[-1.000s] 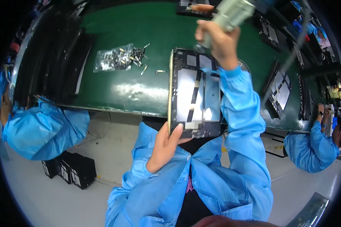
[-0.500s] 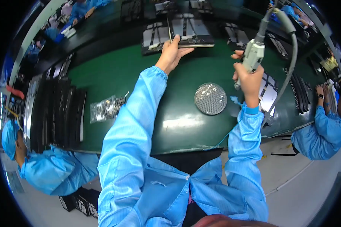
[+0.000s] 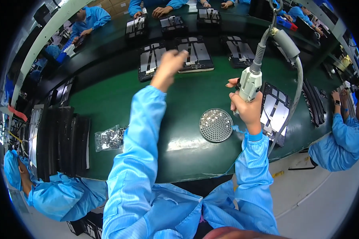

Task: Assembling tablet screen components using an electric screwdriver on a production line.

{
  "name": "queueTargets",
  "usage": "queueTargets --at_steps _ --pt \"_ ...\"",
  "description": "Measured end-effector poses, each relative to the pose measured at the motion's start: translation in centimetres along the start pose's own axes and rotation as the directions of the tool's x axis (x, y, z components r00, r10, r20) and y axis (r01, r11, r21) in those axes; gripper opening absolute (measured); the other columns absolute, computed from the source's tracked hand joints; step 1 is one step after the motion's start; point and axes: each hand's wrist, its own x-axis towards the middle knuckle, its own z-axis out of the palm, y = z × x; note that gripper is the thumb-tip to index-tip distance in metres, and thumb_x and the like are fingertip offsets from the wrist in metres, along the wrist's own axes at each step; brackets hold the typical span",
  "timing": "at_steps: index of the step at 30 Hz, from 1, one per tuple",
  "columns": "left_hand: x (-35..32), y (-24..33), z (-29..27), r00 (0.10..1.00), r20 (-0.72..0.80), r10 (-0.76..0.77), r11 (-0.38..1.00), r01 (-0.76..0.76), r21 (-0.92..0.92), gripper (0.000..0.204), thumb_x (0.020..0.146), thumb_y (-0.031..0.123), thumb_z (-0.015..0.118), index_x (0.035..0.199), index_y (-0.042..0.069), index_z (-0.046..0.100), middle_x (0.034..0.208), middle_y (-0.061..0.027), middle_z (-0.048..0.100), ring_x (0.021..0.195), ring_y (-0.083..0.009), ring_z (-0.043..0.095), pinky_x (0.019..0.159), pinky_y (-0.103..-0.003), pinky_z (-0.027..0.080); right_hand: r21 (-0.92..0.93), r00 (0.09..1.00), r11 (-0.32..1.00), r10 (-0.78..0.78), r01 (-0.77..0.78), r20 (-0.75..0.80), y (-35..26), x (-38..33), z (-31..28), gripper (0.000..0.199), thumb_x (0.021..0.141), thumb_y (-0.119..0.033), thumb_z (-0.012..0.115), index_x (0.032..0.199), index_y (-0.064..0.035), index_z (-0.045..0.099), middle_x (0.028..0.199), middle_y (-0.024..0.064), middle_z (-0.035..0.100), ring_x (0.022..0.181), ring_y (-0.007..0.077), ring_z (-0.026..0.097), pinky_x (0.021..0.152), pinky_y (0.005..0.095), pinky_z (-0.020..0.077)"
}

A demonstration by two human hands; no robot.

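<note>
My left hand [image 3: 171, 68], smeared by motion, is over the gap between two opened tablets at the far side of the bench. One opened tablet [image 3: 195, 53] with silver battery blocks lies just right of it on a light layer; another opened tablet [image 3: 151, 59] lies to the left. My right hand [image 3: 249, 111] is wrapped round a pale electric screwdriver [image 3: 251, 85], its cable running up from the top. Its tip is mostly hidden behind the hand. Beside that hand lies an opened tablet [image 3: 276, 113]. Nearer me sits a round dish of small screws [image 3: 216, 125].
A row of dark panels [image 3: 60, 143] stands upright at the left. Next to my left sleeve lies a clear bag of small parts [image 3: 109, 138]. The screwdriver's thick grey cable [image 3: 299, 79] loops down at the right. Co-workers in blue sit left, right and across the bench.
The tablet my left hand held up at a tilt now lies flat, and that hand has come off it to the left. My right hand still grips the screwdriver. The view has shifted.
</note>
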Motion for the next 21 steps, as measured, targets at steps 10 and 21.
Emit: queueTargets --at_steps 10,21 --pt "8.8 -11.2 -16.7 0.901 -0.346 -0.262 0.909 0.351 0.225 0.098 0.064 0.060 0.090 0.118 -0.016 0.063 0.119 -0.0250 0.067 0.111 -0.0334 0.064 0.098 -0.040 0.047 0.021 1.000 1.000 0.002 -0.002 -0.001 -1.0 -0.4 0.6 0.033 0.081 0.007 0.059 0.113 0.0063 0.064 0.097 0.0122 0.071 0.052 0.0081 0.056 0.047 0.0238 0.0436" --pt "6.6 -8.8 -15.3 0.882 -0.471 -0.001 0.989 0.070 0.129 0.061 0.090 0.023 0.073 0.130 -0.015 0.048 0.121 -0.0235 0.064 0.109 -0.0259 0.061 0.093 -0.041 0.050 0.060 0.998 0.998 0.031 -0.035 0.058 -0.1 -1.1 1.0 0.036 0.079 0.007 0.061 0.115 0.0037 0.065 0.099 0.0100 0.071 0.054 0.0093 0.059 0.048 0.0243 0.0473"
